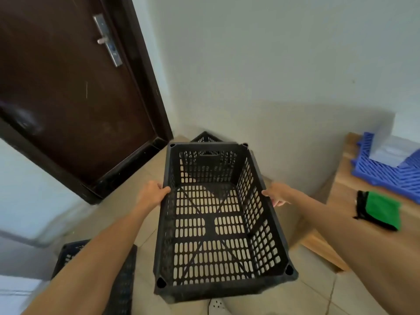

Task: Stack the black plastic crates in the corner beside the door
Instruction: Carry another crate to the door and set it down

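Beige floor tiles (pixel 318 276) fill the bottom of my feed. Nearest, low on the left, a second black crate (pixel 127 287) sits on the floor, partly hidden by the left forearm. Between both hands hangs the black slotted crate (pixel 209 226), open side up and roughly level, off the tiles, one short end pointing at the corner. The left hand (pixel 154 194) has its fingers curled over the left long rim. The right hand (pixel 276 194) grips the right long rim, with fingertips showing just below the edge. Base and walls are pierced with rows of slots, and the far end wall has a handle cut-out. Beyond it, the tip of a third black crate (pixel 205 137) pokes out in the corner, right of the dark brown door (pixel 75 98)
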Available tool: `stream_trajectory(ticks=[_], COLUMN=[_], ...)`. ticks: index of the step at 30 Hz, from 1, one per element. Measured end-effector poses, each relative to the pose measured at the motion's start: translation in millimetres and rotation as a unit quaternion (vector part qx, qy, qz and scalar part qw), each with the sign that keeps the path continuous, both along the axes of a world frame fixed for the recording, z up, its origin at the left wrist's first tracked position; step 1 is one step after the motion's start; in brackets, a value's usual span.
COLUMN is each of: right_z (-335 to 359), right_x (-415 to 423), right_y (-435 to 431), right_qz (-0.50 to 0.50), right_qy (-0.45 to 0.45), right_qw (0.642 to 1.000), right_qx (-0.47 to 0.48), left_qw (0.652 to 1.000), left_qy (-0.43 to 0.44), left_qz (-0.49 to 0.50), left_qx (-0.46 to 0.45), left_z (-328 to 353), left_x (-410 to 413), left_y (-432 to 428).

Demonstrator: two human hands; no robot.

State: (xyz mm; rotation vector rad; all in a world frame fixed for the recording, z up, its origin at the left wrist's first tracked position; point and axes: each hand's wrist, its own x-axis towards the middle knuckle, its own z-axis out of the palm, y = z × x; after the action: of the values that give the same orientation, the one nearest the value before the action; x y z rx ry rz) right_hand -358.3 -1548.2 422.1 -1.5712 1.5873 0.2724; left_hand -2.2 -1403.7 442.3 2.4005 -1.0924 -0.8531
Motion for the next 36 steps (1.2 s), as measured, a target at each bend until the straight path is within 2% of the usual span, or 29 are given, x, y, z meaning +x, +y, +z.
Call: stream_trajectory(ticks=[6,11,14,20,27,32,36], right_z=[-12.5,-25.2,-27.5,-28.7,-41.2,-54.6,-68.3], right_x=[60.6,107.7,133.4,175.6,224.7,268.6,300.9], right_y=[-116.6,-222.5,-295.2,-425.9,-524.2,-577.4,-610.3], right_qz=[-0.021,0.024,0.069,0.085,0.104,0.118,0.149], right_qy=[-0.024,0.004,0.028,0.059,0.090,0.089,0.106], right_qw=[0.999,0.998,0.996,0.995,0.990,0.989,0.983], right_qx=[0.031,0.059,0.043,0.015,0.031,0.019,0.007], left_qw=[1.000,0.998,0.998,0.996,0.995,0.992,0.985], left_qy=[-0.006,-0.033,-0.017,-0.016,0.011,0.016,0.054], left_qz=[0.011,0.009,0.020,0.027,0.031,0.012,0.007], left_qx=[0.025,0.061,0.063,0.078,0.093,0.125,0.165], left_z=[-12.4,-28.6,-29.8,-32.5,-62.1,-92.7,-117.2], left_x=[50.3,85.3,102.7,137.0,172.3,216.8,245.4], left_y=[-99.3,-191.1,-254.9,-372.1,-449.9,-491.2,-516.4])
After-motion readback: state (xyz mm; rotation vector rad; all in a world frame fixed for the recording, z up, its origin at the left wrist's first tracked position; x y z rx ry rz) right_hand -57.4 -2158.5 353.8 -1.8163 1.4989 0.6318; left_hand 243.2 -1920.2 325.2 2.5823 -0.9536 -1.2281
